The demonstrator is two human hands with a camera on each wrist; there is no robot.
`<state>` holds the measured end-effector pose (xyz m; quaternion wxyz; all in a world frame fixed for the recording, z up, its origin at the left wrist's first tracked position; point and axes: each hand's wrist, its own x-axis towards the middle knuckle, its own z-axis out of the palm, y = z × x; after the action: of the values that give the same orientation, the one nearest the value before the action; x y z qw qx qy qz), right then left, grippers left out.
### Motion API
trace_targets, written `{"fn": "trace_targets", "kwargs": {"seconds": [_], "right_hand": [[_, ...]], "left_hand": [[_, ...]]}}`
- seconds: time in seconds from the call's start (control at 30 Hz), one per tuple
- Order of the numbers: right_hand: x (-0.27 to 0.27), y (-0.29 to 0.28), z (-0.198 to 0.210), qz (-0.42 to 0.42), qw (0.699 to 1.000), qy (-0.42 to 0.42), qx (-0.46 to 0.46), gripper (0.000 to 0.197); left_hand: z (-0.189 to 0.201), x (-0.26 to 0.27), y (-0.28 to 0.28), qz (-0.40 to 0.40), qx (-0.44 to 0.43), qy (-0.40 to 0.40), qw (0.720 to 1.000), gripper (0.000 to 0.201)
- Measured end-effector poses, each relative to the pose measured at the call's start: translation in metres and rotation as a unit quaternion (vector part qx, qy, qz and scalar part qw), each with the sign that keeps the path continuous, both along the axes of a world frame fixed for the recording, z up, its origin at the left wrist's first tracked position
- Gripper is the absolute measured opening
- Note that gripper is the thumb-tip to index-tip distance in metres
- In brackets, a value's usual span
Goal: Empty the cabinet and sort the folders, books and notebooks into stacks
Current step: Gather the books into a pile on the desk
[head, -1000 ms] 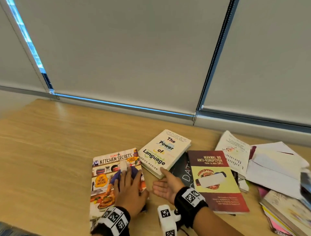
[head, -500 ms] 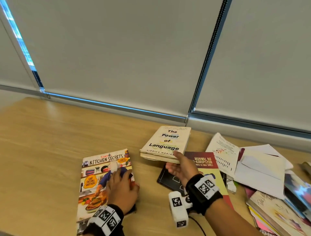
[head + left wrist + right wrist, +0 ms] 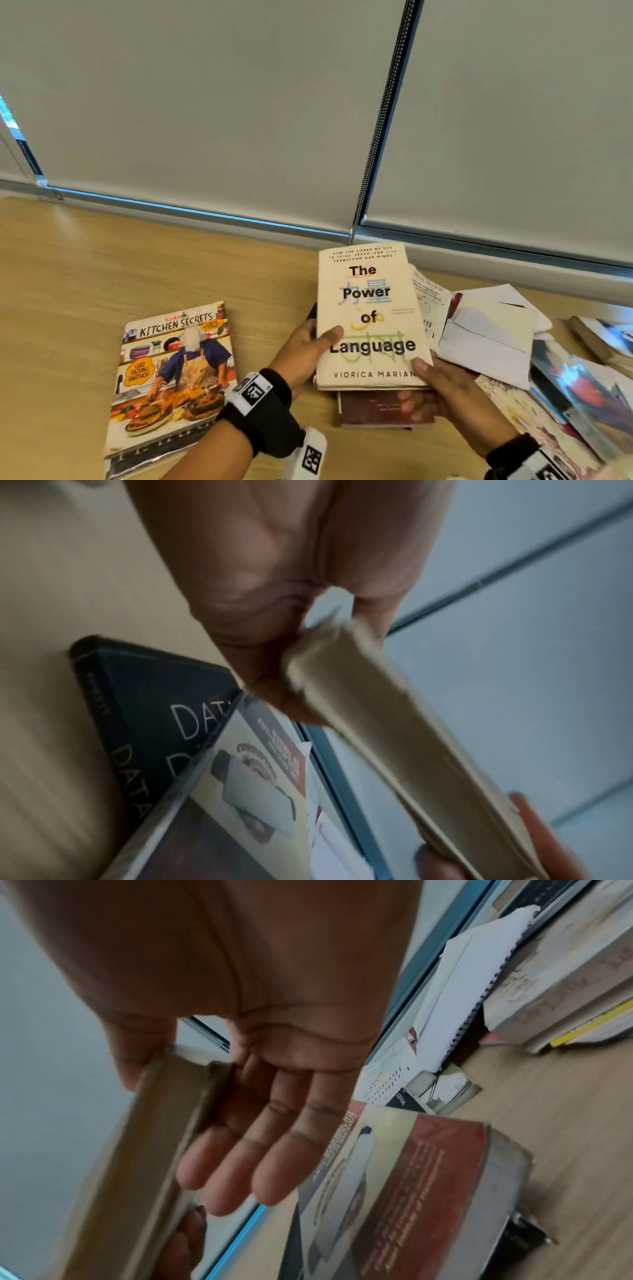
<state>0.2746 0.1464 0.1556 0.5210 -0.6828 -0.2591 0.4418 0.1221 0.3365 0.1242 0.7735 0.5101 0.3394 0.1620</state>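
Both hands gripping cream book (image 3: 370, 318), frame centre: left hand (image 3: 301, 356) thumb on cover, right hand (image 3: 442, 387) at lower corner. Cookbook (image 3: 171, 380) flat on table (image 3: 85, 274), lower left.

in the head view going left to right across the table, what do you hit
Kitchen Secrets cookbook → left hand → The Power of Language book, held in both hands → right hand → white envelope → loose books at the right edge
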Motion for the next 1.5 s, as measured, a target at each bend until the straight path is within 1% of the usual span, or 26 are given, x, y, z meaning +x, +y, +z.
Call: {"fn": "trace_targets", "kwargs": {"seconds": [0.07, 0.1, 0.13, 0.17, 0.2, 0.23, 0.27, 0.3, 0.33, 0.37, 0.4, 0.43, 0.47, 0.53, 0.6, 0.63, 0.67, 0.73, 0.8, 0.87, 0.97, 1.03, 1.07, 1.13, 1.23, 1.5], "right_hand": [[0.001, 0.005, -0.009, -0.015, 0.999, -0.047, -0.011, 0.086], [0.002, 0.007, -0.014, -0.035, 0.996, -0.077, -0.018, 0.08], [0.007, 0.008, -0.021, -0.064, 0.991, -0.111, -0.041, 0.074], [0.015, 0.006, -0.032, -0.097, 0.979, -0.157, -0.085, 0.07], [0.022, 0.004, -0.042, -0.111, 0.965, -0.193, -0.141, 0.076], [0.024, 0.001, -0.05, -0.106, 0.954, -0.204, -0.192, 0.093], [0.024, 0.0, -0.057, -0.081, 0.949, -0.2, -0.232, 0.114], [0.023, -0.003, -0.065, -0.061, 0.946, -0.195, -0.251, 0.133], [0.022, -0.004, -0.069, -0.055, 0.946, -0.188, -0.259, 0.144], [0.021, -0.004, -0.071, -0.059, 0.948, -0.175, -0.259, 0.145], [0.02, -0.004, -0.07, -0.071, 0.947, -0.171, -0.261, 0.137], [0.018, -0.001, -0.069, -0.084, 0.944, -0.177, -0.265, 0.124], [0.018, 0.001, -0.067, -0.098, 0.935, -0.204, -0.275, 0.112], [0.021, 0.01, -0.064, -0.104, 0.897, -0.309, -0.299, 0.101], [0.016, 0.022, -0.059, -0.11, 0.863, -0.402, -0.287, 0.094], [0.009, 0.03, -0.055, -0.105, 0.857, -0.433, -0.258, 0.089], [-0.003, 0.04, -0.049, -0.088, 0.862, -0.449, -0.218, 0.083], [-0.034, 0.068, -0.041, -0.015, 0.892, -0.433, -0.127, 0.071], [-0.07, 0.099, -0.036, 0.094, 0.906, -0.406, -0.07, 0.062], [-0.106, 0.131, -0.036, 0.177, 0.904, -0.387, -0.038, 0.059], [-0.154, 0.169, -0.041, 0.261, 0.891, -0.372, -0.024, 0.056], [-0.179, 0.187, -0.053, 0.302, 0.88, -0.363, -0.051, 0.064], [-0.185, 0.192, -0.059, 0.309, 0.871, -0.375, -0.072, 0.071], [-0.191, 0.198, -0.066, 0.297, 0.859, -0.405, -0.099, 0.078], [-0.188, 0.199, -0.071, 0.285, 0.867, -0.399, -0.094, 0.081], [-0.186, 0.194, -0.071, 0.291, 0.867, -0.397, -0.072, 0.078]], "left_hand": [[-0.004, -0.008, -0.001, 0.051, -0.037, -0.033, 0.997, 0.031], [-0.005, -0.015, -0.001, 0.072, -0.047, -0.044, 0.995, 0.029], [-0.006, -0.022, 0.001, 0.095, -0.048, -0.051, 0.993, 0.027], [-0.007, -0.03, 0.005, 0.119, -0.045, -0.054, 0.99, 0.027], [-0.007, -0.039, 0.009, 0.14, -0.042, -0.057, 0.988, 0.026], [-0.007, -0.048, 0.015, 0.158, -0.041, -0.057, 0.985, 0.025], [-0.006, -0.061, 0.022, 0.175, -0.039, -0.057, 0.982, 0.025], [-0.005, -0.074, 0.028, 0.189, -0.033, -0.053, 0.98, 0.024], [-0.003, -0.088, 0.034, 0.204, -0.02, -0.046, 0.978, 0.024], [-0.002, -0.105, 0.041, 0.222, 0.002, -0.031, 0.975, 0.023], [-0.001, -0.12, 0.047, 0.24, 0.023, -0.016, 0.97, 0.021], [0.0, -0.137, 0.052, 0.261, 0.042, 0.001, 0.964, 0.019], [0.0, -0.151, 0.056, 0.277, 0.058, 0.016, 0.959, 0.016], [-0.004, -0.18, 0.06, 0.309, 0.085, 0.046, 0.946, 0.014], [-0.011, -0.201, 0.06, 0.329, 0.099, 0.074, 0.936, 0.015], [-0.017, -0.207, 0.059, 0.333, 0.1, 0.085, 0.934, 0.016], [-0.022, -0.211, 0.058, 0.335, 0.097, 0.095, 0.932, 0.017], [-0.033, -0.217, 0.059, 0.335, 0.098, 0.124, 0.929, 0.019], [-0.045, -0.219, 0.06, 0.336, 0.126, 0.164, 0.919, 0.019], [-0.056, -0.223, 0.064, 0.33, 0.185, 0.234, 0.896, 0.02], [-0.058, -0.228, 0.065, 0.259, 0.247, 0.376, 0.855, 0.038], [-0.058, -0.231, 0.064, 0.232, 0.263, 0.443, 0.825, 0.047], [-0.057, -0.23, 0.062, 0.233, 0.267, 0.452, 0.819, 0.048], [-0.056, -0.23, 0.061, 0.241, 0.259, 0.428, 0.831, 0.049], [-0.057, -0.228, 0.059, 0.241, 0.238, 0.395, 0.854, 0.049], [-0.056, -0.238, 0.065, 0.231, 0.24, 0.377, 0.864, 0.039]]}}
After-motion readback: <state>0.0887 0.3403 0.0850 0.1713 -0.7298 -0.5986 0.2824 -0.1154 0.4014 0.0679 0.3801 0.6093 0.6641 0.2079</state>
